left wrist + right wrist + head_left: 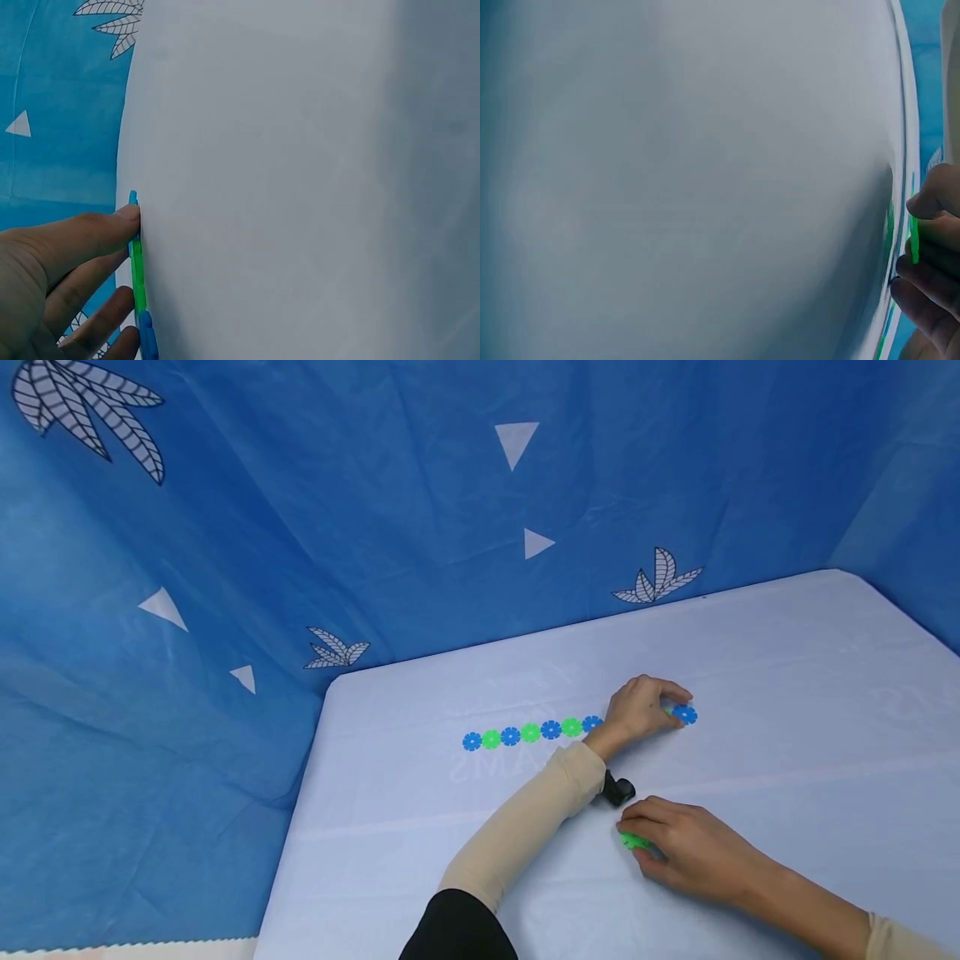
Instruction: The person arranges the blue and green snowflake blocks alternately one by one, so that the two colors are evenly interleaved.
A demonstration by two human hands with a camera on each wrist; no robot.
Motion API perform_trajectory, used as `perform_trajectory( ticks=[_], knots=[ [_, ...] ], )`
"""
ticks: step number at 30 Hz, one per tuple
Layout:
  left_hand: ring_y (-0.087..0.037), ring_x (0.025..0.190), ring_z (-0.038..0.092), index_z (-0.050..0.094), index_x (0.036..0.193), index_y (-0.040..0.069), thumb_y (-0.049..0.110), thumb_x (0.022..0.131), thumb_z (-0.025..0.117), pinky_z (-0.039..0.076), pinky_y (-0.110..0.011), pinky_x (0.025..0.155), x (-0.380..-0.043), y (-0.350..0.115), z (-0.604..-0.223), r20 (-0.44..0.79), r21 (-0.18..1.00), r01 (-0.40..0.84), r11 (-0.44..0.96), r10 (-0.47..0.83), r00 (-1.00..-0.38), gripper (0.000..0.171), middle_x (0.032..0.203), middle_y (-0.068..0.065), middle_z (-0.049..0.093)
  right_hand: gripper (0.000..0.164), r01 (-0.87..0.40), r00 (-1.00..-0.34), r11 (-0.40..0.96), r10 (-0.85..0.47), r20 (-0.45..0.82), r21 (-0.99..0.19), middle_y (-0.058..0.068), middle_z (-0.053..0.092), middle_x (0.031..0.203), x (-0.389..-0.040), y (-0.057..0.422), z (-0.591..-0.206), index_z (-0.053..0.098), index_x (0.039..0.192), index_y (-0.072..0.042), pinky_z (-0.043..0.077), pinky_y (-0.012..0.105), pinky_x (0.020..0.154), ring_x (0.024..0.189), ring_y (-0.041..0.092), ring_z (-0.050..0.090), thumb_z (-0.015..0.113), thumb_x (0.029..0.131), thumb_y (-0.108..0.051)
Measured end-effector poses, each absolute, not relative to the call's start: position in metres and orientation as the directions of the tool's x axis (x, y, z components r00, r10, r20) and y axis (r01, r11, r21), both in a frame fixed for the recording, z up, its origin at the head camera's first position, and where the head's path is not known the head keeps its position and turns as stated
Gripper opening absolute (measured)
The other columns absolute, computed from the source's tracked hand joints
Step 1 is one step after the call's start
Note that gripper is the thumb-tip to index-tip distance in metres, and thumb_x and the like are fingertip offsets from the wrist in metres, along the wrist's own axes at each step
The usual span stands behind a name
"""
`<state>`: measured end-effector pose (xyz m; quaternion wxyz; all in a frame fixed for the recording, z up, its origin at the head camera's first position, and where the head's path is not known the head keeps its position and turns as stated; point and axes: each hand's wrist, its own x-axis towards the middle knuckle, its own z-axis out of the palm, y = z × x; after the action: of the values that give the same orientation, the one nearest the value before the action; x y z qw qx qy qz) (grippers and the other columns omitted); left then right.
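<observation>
A row of blue and green notched plastic discs (530, 732), alternating in colour, lies across the white table. My left hand (637, 708) reaches over the row and pinches the blue disc (686, 715) at its right end between thumb and fingers. In the left wrist view the thumb lies over the blue disc (133, 196), with a green disc (139, 277) edge-on beside it; part of the row is hidden under the hand. Nearer the front, my right hand (686, 847) holds a loose green disc (634, 841), seen edge-on between thumb and fingers in the right wrist view.
The white-covered table (375, 860) has rounded far corners. Blue cloth (420, 527) with printed leaves and triangles hangs behind and to the left. A black camera mount (618, 790) sticks out by the left wrist, between both hands.
</observation>
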<state>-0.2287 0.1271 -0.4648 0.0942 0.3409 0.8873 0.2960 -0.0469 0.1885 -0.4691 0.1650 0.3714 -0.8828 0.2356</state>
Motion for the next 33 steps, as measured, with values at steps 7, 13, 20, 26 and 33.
perform_trajectory(
  ticks=[7,13,20,26,33],
  knots=[
    [0.010,0.099,0.055,0.076,0.111,0.029,0.024,0.078,0.085,0.038,-0.007,0.078,-0.229,0.127,-0.464,0.029,0.585,0.545,0.600,0.657,-0.754,0.035,0.102,0.022,0.071,0.035,-0.640,-0.751,0.702,-0.484,0.449,-0.312,-0.008,0.064,0.104,-0.050,0.205,-0.469,0.076,0.098,-0.012,0.054,0.025,0.069,0.090,0.009,0.063,0.084,0.064,-0.007],
    [0.011,0.100,0.054,0.076,0.111,0.029,0.025,0.078,0.086,0.038,-0.006,0.078,-0.229,0.127,-0.465,0.021,0.582,0.540,0.608,0.652,-0.758,0.035,0.102,0.023,0.071,0.033,-0.527,-0.829,0.782,-0.387,0.404,-0.333,-0.007,0.065,0.105,-0.055,0.220,-0.468,0.077,0.099,-0.013,0.056,0.033,0.070,0.092,0.012,0.065,0.085,0.067,-0.010],
    [0.011,0.100,0.054,0.076,0.112,0.030,0.026,0.078,0.086,0.038,-0.006,0.079,-0.229,0.127,-0.466,0.006,0.572,0.532,0.624,0.645,-0.764,0.036,0.102,0.023,0.070,0.035,-0.410,-0.890,0.827,-0.269,0.368,-0.385,0.005,0.067,0.107,-0.066,0.239,-0.470,0.075,0.101,-0.009,0.055,0.046,0.073,0.094,0.026,0.067,0.084,0.068,-0.009],
    [0.011,0.101,0.054,0.075,0.112,0.030,0.026,0.078,0.086,0.038,-0.006,0.080,-0.230,0.126,-0.466,0.007,0.577,0.530,0.621,0.645,-0.764,0.036,0.102,0.023,0.071,0.034,-0.365,-0.903,0.847,-0.221,0.368,-0.387,0.012,0.067,0.106,-0.079,0.253,-0.471,0.074,0.102,-0.004,0.054,0.051,0.073,0.093,0.032,0.067,0.082,0.069,-0.008],
    [0.011,0.102,0.055,0.075,0.114,0.030,0.026,0.079,0.084,0.038,-0.007,0.081,-0.230,0.127,-0.468,-0.006,0.588,0.525,0.615,0.653,-0.758,0.036,0.105,0.023,0.070,0.034,-0.285,-0.939,0.877,-0.175,0.295,-0.388,0.021,0.066,0.108,-0.093,0.268,-0.471,0.073,0.104,0.001,0.052,0.058,0.075,0.095,0.039,0.065,0.080,0.073,-0.009]
  ],
)
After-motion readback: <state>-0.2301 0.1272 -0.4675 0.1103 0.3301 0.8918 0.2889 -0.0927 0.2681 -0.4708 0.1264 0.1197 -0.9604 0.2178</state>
